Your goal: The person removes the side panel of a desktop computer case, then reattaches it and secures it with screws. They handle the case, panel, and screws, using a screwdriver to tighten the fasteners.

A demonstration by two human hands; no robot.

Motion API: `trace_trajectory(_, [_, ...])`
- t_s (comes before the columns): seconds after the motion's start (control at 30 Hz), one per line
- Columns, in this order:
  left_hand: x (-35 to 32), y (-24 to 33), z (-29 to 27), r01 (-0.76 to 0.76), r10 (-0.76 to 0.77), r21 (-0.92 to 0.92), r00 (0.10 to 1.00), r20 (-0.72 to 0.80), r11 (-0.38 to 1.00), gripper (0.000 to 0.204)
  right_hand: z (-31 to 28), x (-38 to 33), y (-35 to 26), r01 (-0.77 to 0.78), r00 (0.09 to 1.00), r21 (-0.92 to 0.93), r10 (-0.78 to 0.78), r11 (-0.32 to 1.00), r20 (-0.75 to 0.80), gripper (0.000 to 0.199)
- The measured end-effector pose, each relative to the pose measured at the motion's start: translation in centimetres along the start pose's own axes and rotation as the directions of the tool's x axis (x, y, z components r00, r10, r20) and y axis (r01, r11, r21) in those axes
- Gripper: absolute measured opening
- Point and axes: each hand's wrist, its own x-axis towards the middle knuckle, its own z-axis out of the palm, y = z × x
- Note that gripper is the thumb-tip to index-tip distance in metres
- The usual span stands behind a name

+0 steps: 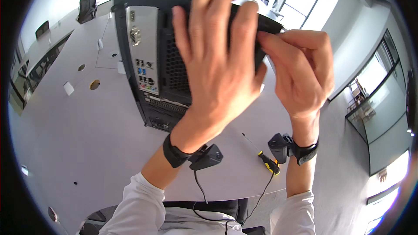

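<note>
The left hand lay spread flat against the rear face of the black computer case, fingers fanned open and pointing away from the person toward the case's top edge, palm pressing rather than gripping. Just beside it, the right hand was curled at the case's right rear edge, thumb and fingertips pinched together on something small there (what exactly sat between them was hidden by the fingers). The case stood directly ahead of both hands on the pale grey table, its long axis running away from the person, its rear panel with the silver port plate and vent grille turned toward the camera. Both hands touched it, the left covering the middle of the rear, the right working the side nearer that arm. Each wrist carried a black strap with a small black device and a trailing cable. Near the right wrist a screwdriver with a yellow-and-black handle lay on the table, shaft pointing toward the case. Beyond, office chairs and tall windows ringed the room.
</note>
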Motion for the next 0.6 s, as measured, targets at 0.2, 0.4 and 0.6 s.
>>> trace_trajectory(0.2, [0.1, 0.4, -0.6, -0.009, 0.002, 0.075, 0.996, 0.084, 0.997, 0.072, 0.3, -0.2, 0.4, -0.021, 0.995, 0.103, 0.031, 0.994, -0.092, 0.028])
trace_trajectory(0.4, [0.4, 0.7, -0.4, -0.037, 0.033, 0.058, 0.997, 0.065, 0.998, 0.066, 1.3, -0.6, 0.9, -0.050, 0.978, 0.101, 0.070, 0.994, -0.196, 0.037])
trace_trajectory(0.6, [0.3, 0.4, -0.4, -0.072, 0.068, 0.056, 0.995, 0.071, 0.996, 0.076, 0.6, -0.7, 1.0, -0.009, 0.997, 0.150, 0.021, 0.989, -0.077, 0.034])
